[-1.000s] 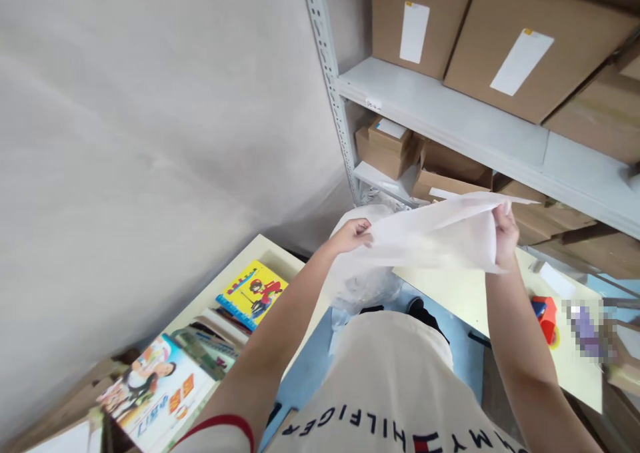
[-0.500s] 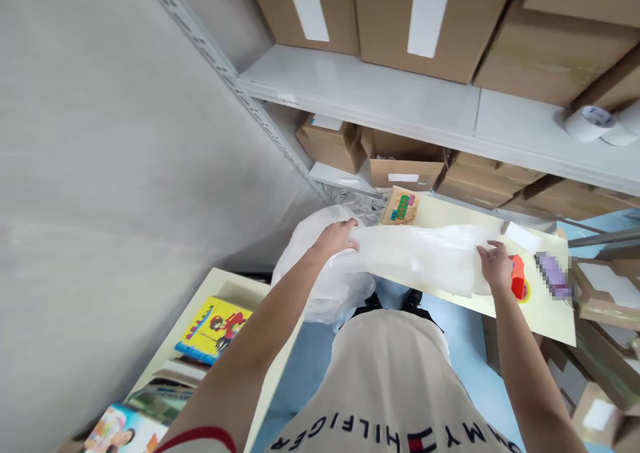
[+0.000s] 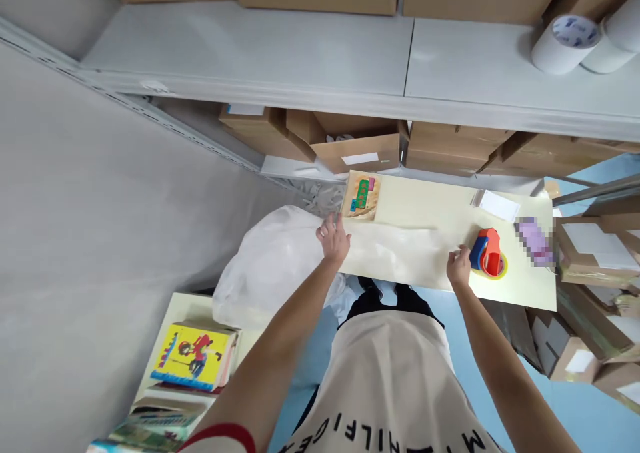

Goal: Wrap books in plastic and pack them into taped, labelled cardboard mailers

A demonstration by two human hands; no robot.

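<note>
Translucent white plastic film (image 3: pixel 395 245) lies across the cream rectangular tabletop (image 3: pixel 425 203), between 2 hands. The left hand (image 3: pixel 334 241) has loosely spread fingers; the right hand (image 3: pixel 458 266) has curled fingers, whether gripping film cannot be told. Light, even outward tension should best keep it smooth.

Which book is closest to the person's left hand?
The tan book with green on its cover, beside the left hand; the other books sit at lower left.
</note>
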